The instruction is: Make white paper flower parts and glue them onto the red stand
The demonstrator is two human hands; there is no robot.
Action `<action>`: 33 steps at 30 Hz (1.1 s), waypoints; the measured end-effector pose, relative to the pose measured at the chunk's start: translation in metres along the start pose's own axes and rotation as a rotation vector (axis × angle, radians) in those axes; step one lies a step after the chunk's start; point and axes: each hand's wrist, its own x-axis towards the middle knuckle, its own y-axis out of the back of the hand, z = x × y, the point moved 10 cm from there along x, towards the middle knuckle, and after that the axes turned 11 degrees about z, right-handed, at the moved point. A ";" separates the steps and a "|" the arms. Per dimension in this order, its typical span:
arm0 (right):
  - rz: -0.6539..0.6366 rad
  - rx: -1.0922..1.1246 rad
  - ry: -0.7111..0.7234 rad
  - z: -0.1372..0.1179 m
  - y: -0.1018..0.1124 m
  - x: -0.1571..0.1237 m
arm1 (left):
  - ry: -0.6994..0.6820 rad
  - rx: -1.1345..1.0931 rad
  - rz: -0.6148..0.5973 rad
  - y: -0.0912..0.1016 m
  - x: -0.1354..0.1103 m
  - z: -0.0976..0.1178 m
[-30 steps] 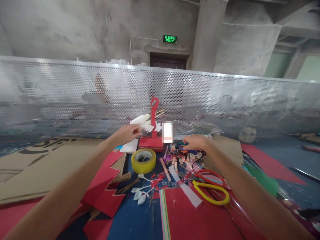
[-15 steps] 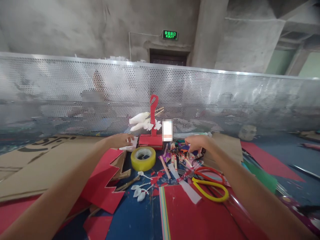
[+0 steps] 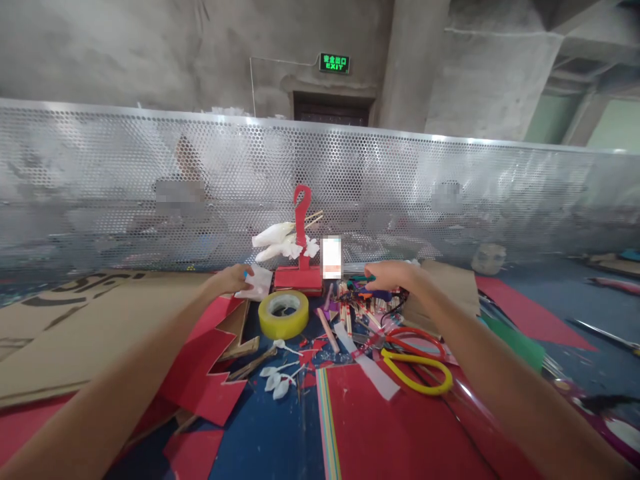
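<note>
My left hand [image 3: 231, 278] rests on the table at the edge of a white sheet of paper [image 3: 257, 283], its fingers closed on the sheet's near corner. Just right of it stands a red cardboard model [image 3: 301, 257] with a looped upright and white paper pieces [image 3: 277, 241] fixed to a stick. A roll of yellow tape [image 3: 283, 313] lies in front of the model. My right hand [image 3: 387, 275] hovers over a heap of small sticks and coloured bits [image 3: 365, 305], fingers curled in a pinch; what they hold is hidden.
Red and yellow scissors [image 3: 417, 360] lie near my right forearm. Red card [image 3: 400, 433], a zigzag-cut red piece [image 3: 207, 373], brown cardboard [image 3: 85, 327] and small white paper petals [image 3: 276, 382] cover the blue tabletop. A perforated metal screen [image 3: 450, 193] closes the far side.
My left hand let go of the white pieces on the model and dropped down to the white sheet on the table. My right hand stayed over the stick heap, shifting only slightly.
</note>
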 end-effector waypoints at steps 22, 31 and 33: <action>-0.266 0.084 0.570 -0.113 -0.035 -0.023 | 0.409 -0.859 0.173 0.072 -0.018 -0.023; -0.265 0.038 0.526 -0.115 -0.024 -0.032 | 0.435 -0.860 0.081 0.118 -0.045 0.002; -0.239 0.049 0.540 -0.116 -0.018 -0.034 | 0.335 -0.801 0.059 0.136 -0.052 0.026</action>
